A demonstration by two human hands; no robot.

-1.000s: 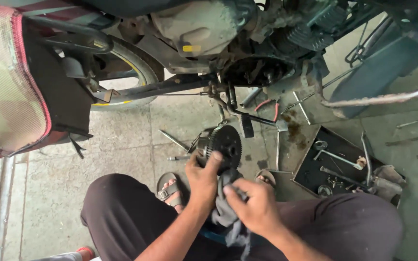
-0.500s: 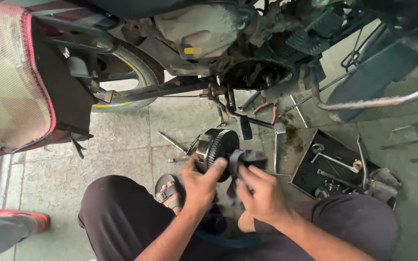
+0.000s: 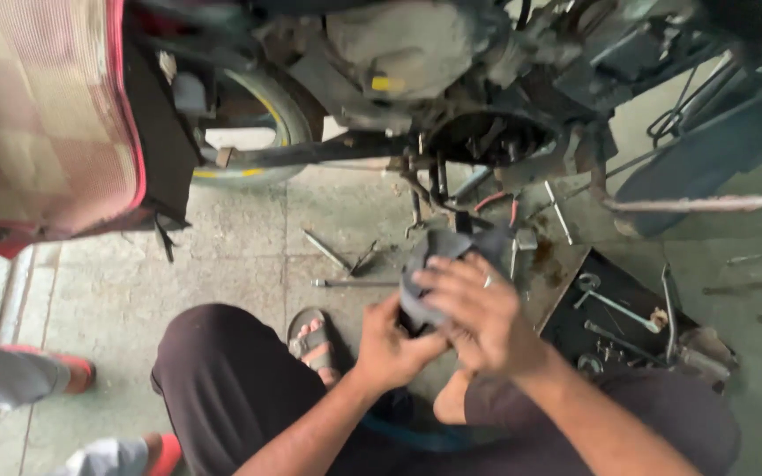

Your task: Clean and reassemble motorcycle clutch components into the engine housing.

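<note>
A dark round toothed part (image 3: 441, 256), wrapped in a grey rag, sits above my knees. My left hand (image 3: 390, 344) grips it from below. My right hand (image 3: 478, 304) lies over its top with fingers spread on the rag, hiding most of the part. Above it hangs a motorcycle engine (image 3: 487, 132) with an open round housing.
Loose hand tools (image 3: 337, 256) lie on the stone floor to the left. A black tray (image 3: 628, 308) with spanners is at my right. A motorcycle wheel (image 3: 257, 115) and patterned seat (image 3: 37, 115) stand upper left. Another person's feet (image 3: 63, 379) are at far left.
My right hand has moved over the top of the toothed part with the rag, covering it. The view has tilted slightly; another person's feet have come further in at the left.
</note>
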